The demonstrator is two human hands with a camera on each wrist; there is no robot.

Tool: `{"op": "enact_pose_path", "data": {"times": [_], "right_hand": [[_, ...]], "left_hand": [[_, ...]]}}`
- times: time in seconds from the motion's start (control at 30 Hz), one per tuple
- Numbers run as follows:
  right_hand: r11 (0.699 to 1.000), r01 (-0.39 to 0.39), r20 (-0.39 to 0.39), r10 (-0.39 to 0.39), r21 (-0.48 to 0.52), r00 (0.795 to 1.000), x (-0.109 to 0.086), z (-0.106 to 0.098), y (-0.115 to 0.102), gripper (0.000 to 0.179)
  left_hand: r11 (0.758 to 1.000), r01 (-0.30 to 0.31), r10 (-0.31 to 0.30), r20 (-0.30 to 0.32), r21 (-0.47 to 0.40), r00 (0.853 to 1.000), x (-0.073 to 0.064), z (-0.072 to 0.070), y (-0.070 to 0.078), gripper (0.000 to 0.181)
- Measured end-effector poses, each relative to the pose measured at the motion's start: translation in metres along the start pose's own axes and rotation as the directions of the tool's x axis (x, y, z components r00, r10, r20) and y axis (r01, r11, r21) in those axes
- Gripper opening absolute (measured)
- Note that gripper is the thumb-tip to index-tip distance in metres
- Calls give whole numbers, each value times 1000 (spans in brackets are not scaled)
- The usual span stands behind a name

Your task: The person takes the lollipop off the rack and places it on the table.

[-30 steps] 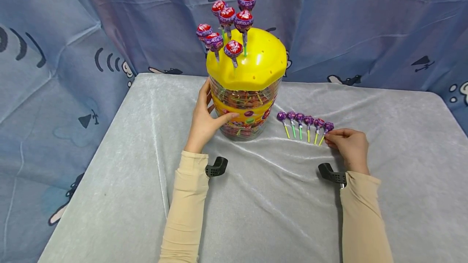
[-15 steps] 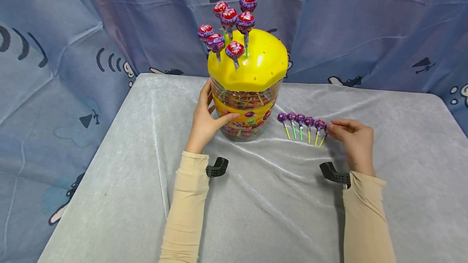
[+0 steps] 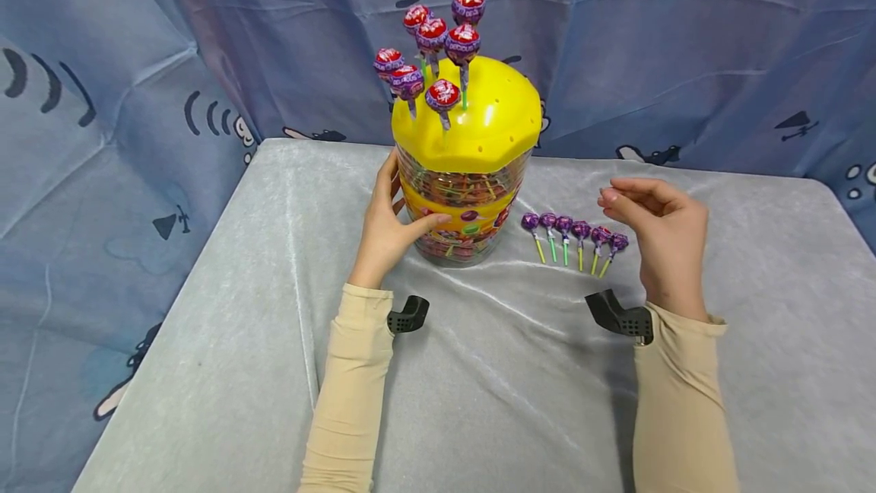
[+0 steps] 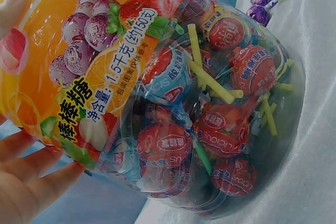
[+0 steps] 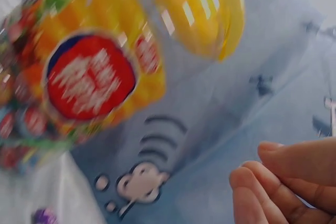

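A clear lollipop jar (image 3: 460, 187) with a yellow domed lid (image 3: 493, 124) stands upright on the cloth-covered table. My left hand (image 3: 388, 223) holds it from the left, thumb across the printed label and fingers round the far side. Wrapped lollipops fill the jar; close by in the left wrist view are red-wrapped lollipops (image 4: 223, 129). Several lollipops (image 3: 462, 44) stick up from holes in the lid. Right of the jar lies a slanting row of purple lollipops (image 3: 580, 230). Above its right end, my right hand (image 3: 667, 238) hangs with fingers loosely bent, nothing between them.
Grey velvety cloth (image 3: 506, 402) covers the table, slightly creased. A blue patterned curtain (image 3: 671, 59) hangs behind it and along the left side. Black camera mounts jut inward from both wrists, over the near part of the table.
My right hand has let go of the rightmost lollipop in the row and risen away from it. My left hand stays on the jar.
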State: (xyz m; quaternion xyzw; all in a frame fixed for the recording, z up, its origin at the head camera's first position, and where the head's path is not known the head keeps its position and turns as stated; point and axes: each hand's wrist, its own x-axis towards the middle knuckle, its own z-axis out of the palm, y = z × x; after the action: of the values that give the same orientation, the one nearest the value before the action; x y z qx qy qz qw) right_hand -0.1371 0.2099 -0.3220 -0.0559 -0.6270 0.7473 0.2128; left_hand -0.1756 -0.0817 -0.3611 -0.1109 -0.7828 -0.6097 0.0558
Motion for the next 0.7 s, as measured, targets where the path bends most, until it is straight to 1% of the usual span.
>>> {"op": "enact_pose_path", "data": {"times": [0.17, 0.27, 0.53, 0.6, 0.7], "right_hand": [[997, 78, 57, -79, 25, 995, -1, 19, -20, 23], [994, 108, 97, -110, 30, 989, -1, 34, -31, 23], [985, 149, 217, -165, 90, 962, 3, 73, -58, 21], [982, 162, 239, -180, 93, 954, 4, 82, -63, 20], [980, 188, 262, -199, 70, 944, 6, 96, -68, 17]], "left_hand": [[1000, 2, -2, 1, 7, 1000, -1, 1, 0, 99], [1000, -7, 7, 2, 3, 1000, -1, 0, -1, 100], [1000, -22, 22, -1, -4, 1000, -1, 0, -2, 98], [1000, -27, 27, -2, -2, 1000, -1, 0, -2, 98], [1000, -29, 29, -2, 0, 1000, -1, 0, -1, 98]]}}
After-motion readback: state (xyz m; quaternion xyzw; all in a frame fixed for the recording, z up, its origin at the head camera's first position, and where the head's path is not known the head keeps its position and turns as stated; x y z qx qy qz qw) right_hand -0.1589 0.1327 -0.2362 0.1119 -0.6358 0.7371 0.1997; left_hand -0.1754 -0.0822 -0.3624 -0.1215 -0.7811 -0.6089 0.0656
